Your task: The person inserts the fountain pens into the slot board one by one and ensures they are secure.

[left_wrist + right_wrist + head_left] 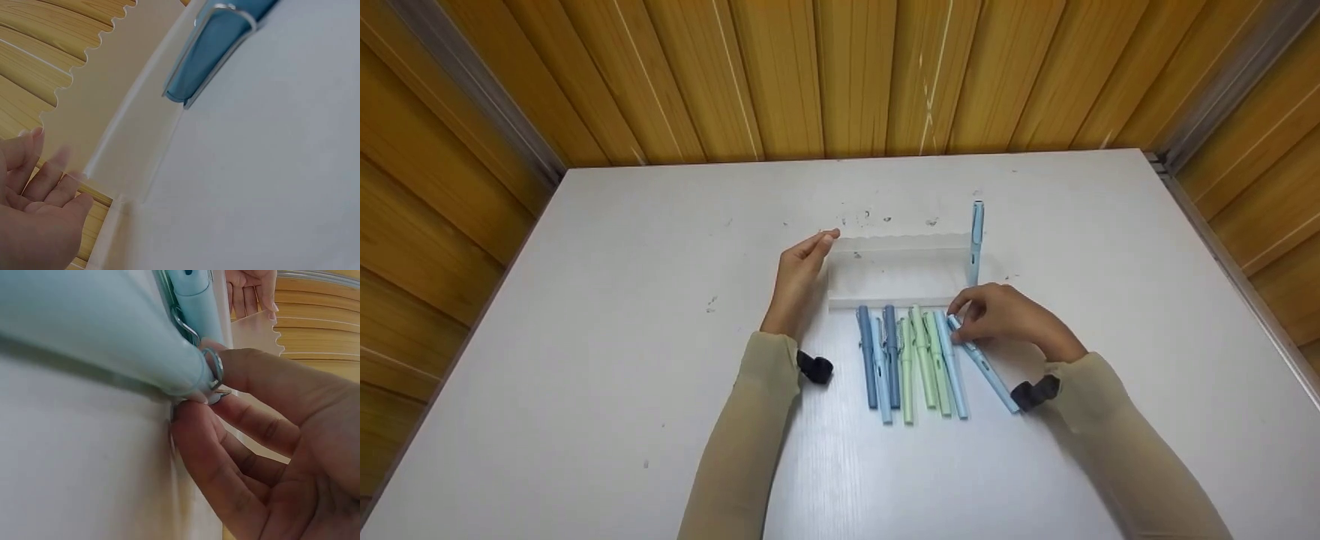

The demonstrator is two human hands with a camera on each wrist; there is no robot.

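Observation:
My left hand (797,285) grips the left end of a clear plastic pen stand (900,243) with a scalloped top edge. A light blue pen (976,236) stands upright at the stand's right end. With thumb and fingers, my right hand (1014,319) pinches the upper end of another light blue pen (992,375), which lies slanted on the table; its metal clip (216,368) shows in the right wrist view. To its left several pens lie side by side before the stand: dark blue pens (867,367), green pens (921,360) and light blue pens (952,375).
The white table (585,337) has small dark marks, several of them behind the stand. Yellow wood-look panels (855,82) wall in the back and both sides. Black wrist cameras (816,369) sit at the sleeve cuffs.

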